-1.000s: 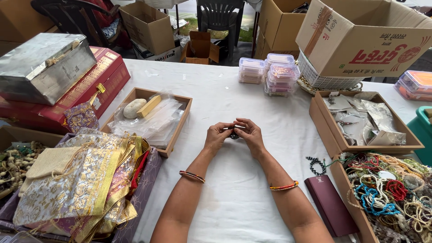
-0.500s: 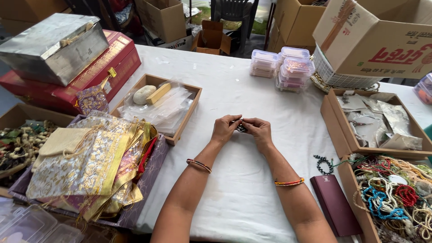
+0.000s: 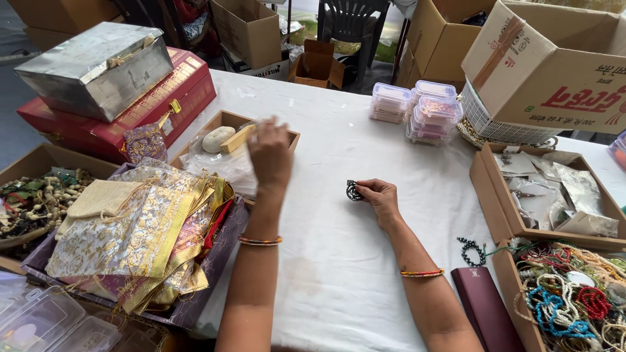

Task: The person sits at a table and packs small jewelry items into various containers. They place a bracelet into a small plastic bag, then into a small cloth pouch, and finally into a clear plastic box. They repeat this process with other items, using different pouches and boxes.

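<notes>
- Lower centre of the frame: two bare forearms rising off the bottom edge, a thin bangle on each wrist, white tablecloth [image 3: 339, 274] beneath.
- Lower right corner: maroon flat case [image 3: 486, 306] beside the right forearm, small dark bead bracelet [image 3: 471, 251] just above it.
- Centre of frame: right hand [image 3: 379, 197] resting low on the cloth, fingertips pressed together on a small dark coiled bead piece [image 3: 353, 190]; piece pokes out at the left tip of the fingers, toward frame centre.
- Up and left of that: left hand [image 3: 269, 153] lifted, well apart from the bead piece, blurred; fingers look loosely curled, holding nothing that shows, but cannot tell for sure.
- Directly under and beyond the left hand: wooden tray [image 3: 288, 138] of clear plastic sleeves [image 3: 218, 166], with a pale stone [image 3: 218, 139] at its far left end.
- Nearer hand to the tray: left, plainly. Nearer to the beads: right, already gripping.
- Far upper centre: stacked clear lidded tubs [image 3: 417, 109].
</notes>
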